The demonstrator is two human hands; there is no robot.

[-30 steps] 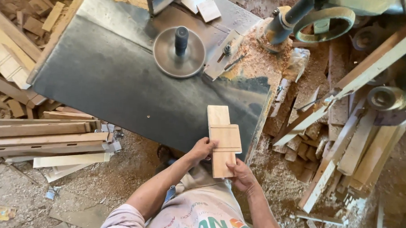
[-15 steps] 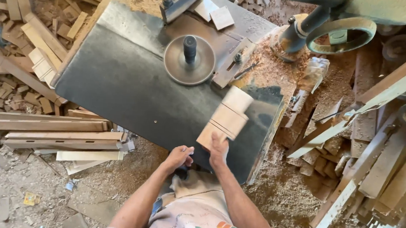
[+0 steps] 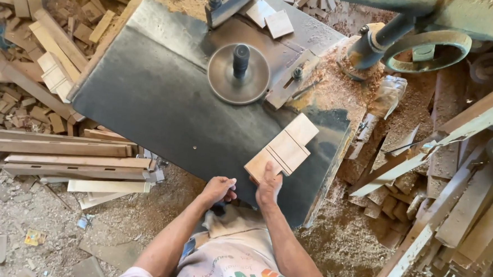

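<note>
A notched piece of pale wood, made of stepped blocks, lies tilted on the dark metal machine table near its right front edge. My right hand rests on the near end of that wood piece, fingers pressing it down. My left hand hovers at the table's front edge just left of it, fingers curled, holding nothing I can see. A round spindle disc with a black upright cutter shaft sits in the middle of the table beyond the wood.
Long planks lie stacked on the floor to the left, with scattered offcuts behind. Timber lengths and blocks pile up on the right. Sawdust covers the floor. Two small wood squares lie at the table's far side beside a metal fence.
The wood piece, held in both hands off the table's right front corner, now lies tilted on the tabletop. My left hand has let go of it; my right hand stays on its near end.
</note>
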